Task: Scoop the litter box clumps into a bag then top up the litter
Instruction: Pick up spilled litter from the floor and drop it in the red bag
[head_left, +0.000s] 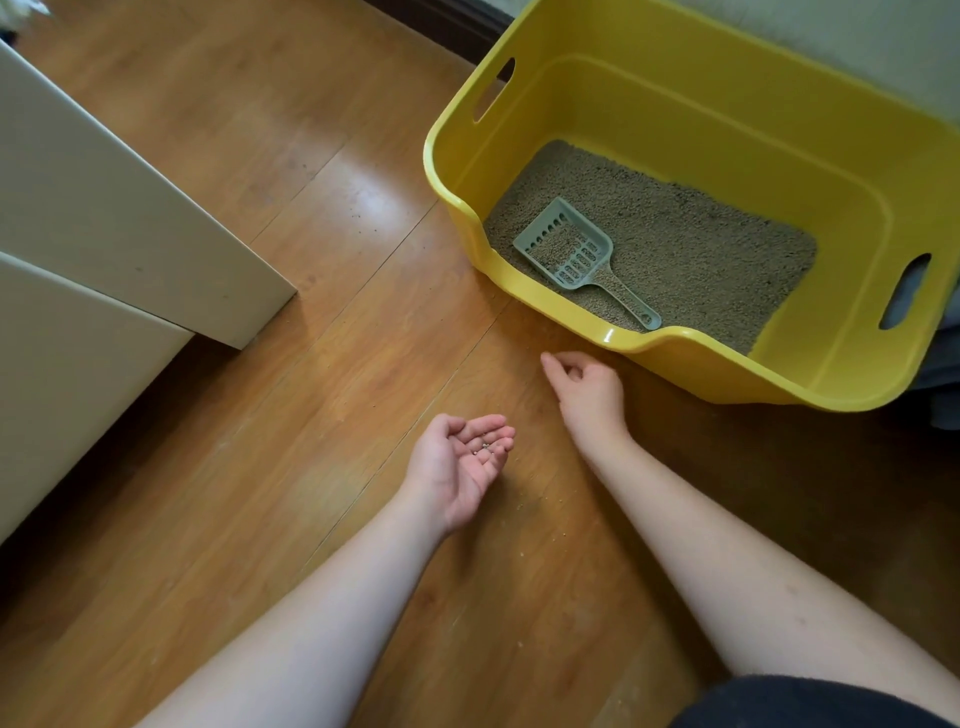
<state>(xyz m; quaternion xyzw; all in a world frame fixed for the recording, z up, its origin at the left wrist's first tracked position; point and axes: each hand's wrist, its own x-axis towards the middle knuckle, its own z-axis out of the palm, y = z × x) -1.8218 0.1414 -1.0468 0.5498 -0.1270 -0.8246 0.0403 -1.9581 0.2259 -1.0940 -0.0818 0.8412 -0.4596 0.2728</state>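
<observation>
A yellow litter box (696, 369) stands on the wooden floor at the upper right, holding brownish-grey litter (691, 244). A grey-green slotted scoop (571, 249) lies on the litter with some litter in its bowl. My left hand (457, 467) is palm up over the floor, cupped, with a few litter grains (485, 447) on its fingers. My right hand (587, 387) is just in front of the box's near rim, fingertips pinched together down at the floor; I cannot tell whether a grain is between them. No bag is in view.
A white cabinet (104, 218) with a jutting corner fills the left side. Scattered litter grains (524, 506) dot the wooden floor between my arms. A pale wall runs behind the box, and dark fabric (810, 701) covers my lap at the bottom right.
</observation>
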